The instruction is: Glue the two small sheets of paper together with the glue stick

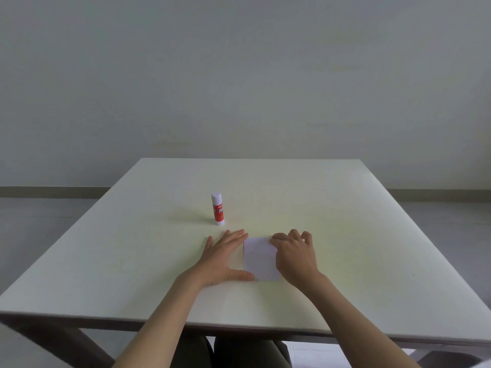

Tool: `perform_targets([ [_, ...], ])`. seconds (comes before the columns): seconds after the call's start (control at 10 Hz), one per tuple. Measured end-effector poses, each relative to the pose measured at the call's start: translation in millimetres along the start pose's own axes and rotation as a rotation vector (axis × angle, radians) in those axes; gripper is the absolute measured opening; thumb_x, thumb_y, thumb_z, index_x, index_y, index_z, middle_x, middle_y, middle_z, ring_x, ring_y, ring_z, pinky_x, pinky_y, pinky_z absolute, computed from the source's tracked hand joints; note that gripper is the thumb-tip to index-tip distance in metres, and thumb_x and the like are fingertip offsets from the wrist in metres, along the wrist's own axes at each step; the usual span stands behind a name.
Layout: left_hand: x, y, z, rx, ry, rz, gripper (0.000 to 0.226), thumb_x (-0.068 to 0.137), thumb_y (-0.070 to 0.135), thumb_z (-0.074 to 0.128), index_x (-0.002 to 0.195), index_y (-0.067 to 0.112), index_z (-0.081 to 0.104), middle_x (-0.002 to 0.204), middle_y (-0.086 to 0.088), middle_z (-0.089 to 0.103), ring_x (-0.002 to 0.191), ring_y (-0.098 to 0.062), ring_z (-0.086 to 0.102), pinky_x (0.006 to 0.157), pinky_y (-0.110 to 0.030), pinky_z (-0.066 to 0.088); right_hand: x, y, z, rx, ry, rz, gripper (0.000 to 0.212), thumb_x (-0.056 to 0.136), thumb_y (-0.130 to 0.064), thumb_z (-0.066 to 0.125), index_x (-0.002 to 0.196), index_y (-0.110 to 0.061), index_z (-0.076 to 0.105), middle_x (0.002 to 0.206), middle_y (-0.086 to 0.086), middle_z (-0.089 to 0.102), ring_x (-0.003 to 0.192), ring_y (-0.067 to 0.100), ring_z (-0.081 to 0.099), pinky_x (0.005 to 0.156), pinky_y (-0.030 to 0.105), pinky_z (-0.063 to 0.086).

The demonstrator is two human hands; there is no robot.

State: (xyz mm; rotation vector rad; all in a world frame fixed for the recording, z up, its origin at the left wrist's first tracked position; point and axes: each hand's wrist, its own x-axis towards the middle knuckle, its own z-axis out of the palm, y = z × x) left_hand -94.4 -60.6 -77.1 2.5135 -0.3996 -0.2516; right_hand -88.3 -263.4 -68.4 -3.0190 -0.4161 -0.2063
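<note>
A: Where does the paper [261, 257] lie; and what have the hands got?

B: It lies flat on the surface [345, 221], between both hands; only one white square shows, so I cannot tell whether a second sheet sits under it. The left hand [225, 257] is spread open, palm down, its thumb touching the near left corner, grasping nothing; the right hand [295, 257] has its fingers curled over the far right corner, pressing or pinching it; which of the two, I cannot tell.

A: And the glue stick [218, 209]?

B: Upright, capped, long axis vertical, untouched; it stands beyond the paper and to the left, just past the left fingertips; so the left hand is plainly the nearer, and a short reach forward would meet it.
</note>
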Motion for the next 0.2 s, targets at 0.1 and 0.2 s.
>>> perform_targets([
  [0.1, -1, 0, -6, -0.145, 0.035, 0.002, 0.097, 0.072, 0.05, 0.074, 0.149, 0.031, 0.018, 0.158, 0.018, 0.013, 0.145, -0.002, 0.008, 0.12, -0.044, -0.007, 5, -2, -1, 0.009, 0.008, 0.003, 0.046, 0.078, -0.001, 0.036, 0.111, -0.019, 0.062, 0.12, -0.004, 0.061, 0.105, 0.024, 0.05, 0.088, 0.034, 0.026],
  [0.2, -5, 8, -18, -0.284, 0.073, 0.0, 0.091, 0.075, 0.043, 0.074, 0.149, 0.03, 0.022, 0.156, 0.017, 0.018, 0.139, 0.004, 0.017, 0.117, -0.027, 0.013, 12, -3, -6, 0.048, 0.049, 0.017, 0.048, 0.082, -0.004, 0.037, 0.122, -0.021, 0.058, 0.128, -0.003, 0.054, 0.109, 0.022, 0.051, 0.092, 0.034, 0.027],
])
